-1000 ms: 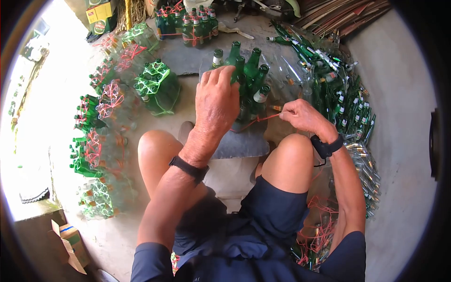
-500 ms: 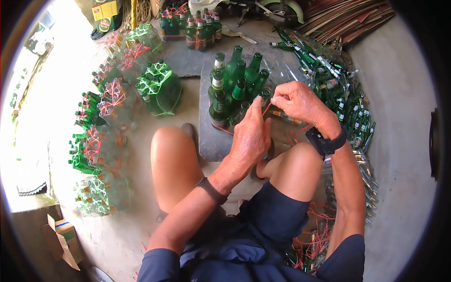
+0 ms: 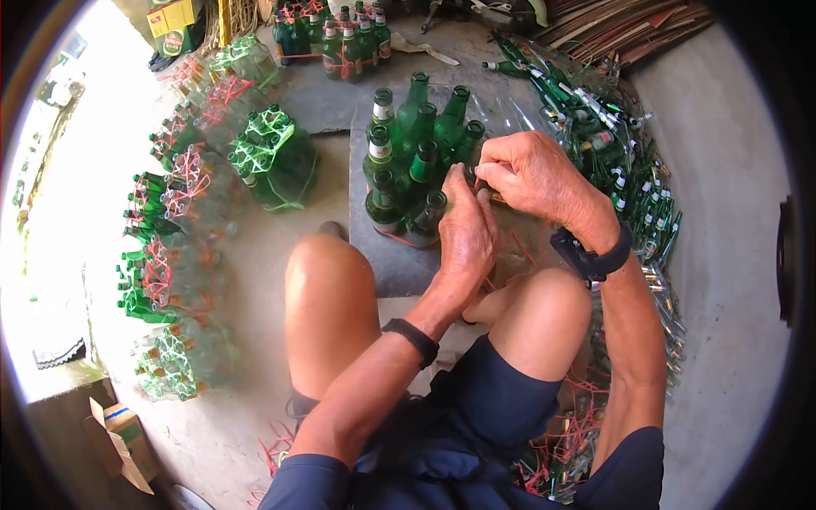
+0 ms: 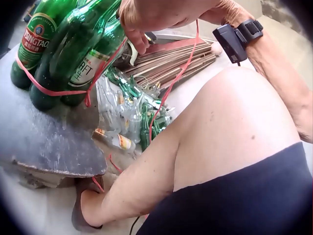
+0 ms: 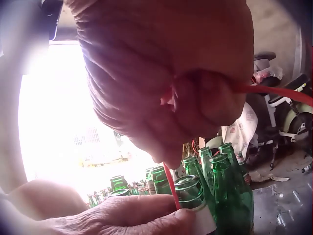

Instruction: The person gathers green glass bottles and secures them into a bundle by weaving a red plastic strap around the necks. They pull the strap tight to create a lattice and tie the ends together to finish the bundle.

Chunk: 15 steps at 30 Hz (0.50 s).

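A cluster of green beer bottles (image 3: 418,127) stands upright on a dark grey slab (image 3: 382,263). Red string (image 4: 54,92) runs round their lower bodies. At the near right of the cluster is my left hand (image 3: 467,234), its fingertips beside a bottle neck (image 5: 190,190), with the string pinched between finger and thumb. My right hand (image 3: 544,183) is just above it, fingers curled round the same red string (image 5: 169,180), which is drawn taut between the two hands. A loose length of string trails down from the right hand in the left wrist view.
Left of the slab stands a bottle bundle (image 3: 274,161) tied with green string, with more tied bundles (image 3: 161,272) behind it. Loose bottles (image 3: 625,170) lie heaped on the right. Tangled red string (image 3: 578,425) lies by my right thigh. Cardboard boxes (image 3: 127,438) sit lower left.
My left hand has come down from over the bottles to their near right side and now pinches the string. My right hand has moved up and inward with the string, beside the left.
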Tool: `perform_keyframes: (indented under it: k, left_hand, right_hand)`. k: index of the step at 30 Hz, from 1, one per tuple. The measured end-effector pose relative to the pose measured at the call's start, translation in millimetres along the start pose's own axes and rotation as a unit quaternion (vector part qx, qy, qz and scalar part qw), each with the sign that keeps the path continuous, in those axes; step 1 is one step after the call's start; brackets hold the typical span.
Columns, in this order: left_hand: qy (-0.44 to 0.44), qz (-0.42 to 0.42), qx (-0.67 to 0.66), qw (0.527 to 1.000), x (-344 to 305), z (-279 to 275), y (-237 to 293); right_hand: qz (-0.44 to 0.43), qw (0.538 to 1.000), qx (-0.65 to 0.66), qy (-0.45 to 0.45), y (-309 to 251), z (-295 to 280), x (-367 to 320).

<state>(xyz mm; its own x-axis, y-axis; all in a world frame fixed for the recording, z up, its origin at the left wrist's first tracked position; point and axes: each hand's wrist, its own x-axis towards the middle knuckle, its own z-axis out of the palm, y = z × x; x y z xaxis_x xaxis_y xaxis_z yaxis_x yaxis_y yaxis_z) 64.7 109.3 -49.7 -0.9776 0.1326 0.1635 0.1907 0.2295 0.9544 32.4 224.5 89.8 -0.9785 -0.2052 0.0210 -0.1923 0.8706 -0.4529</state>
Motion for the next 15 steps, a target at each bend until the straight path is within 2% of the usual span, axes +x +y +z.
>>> perform_keyframes:
  k: [3,8,15]
  left_hand:
    - [0.008,-0.029,-0.053,0.998,1,4,-2]
    - [0.093,0.037,-0.017,0.995,3,18,-12]
    - [0.078,0.017,-0.014,0.997,1,16,-10]
  right_hand:
    - [-0.011,1.0,-0.002,0.006,4,0,9]
    - [-0.002,1.0,-0.01,-0.015,7,1,20]
    - [-0.004,0.999,0.049,0.014,17,9,29]
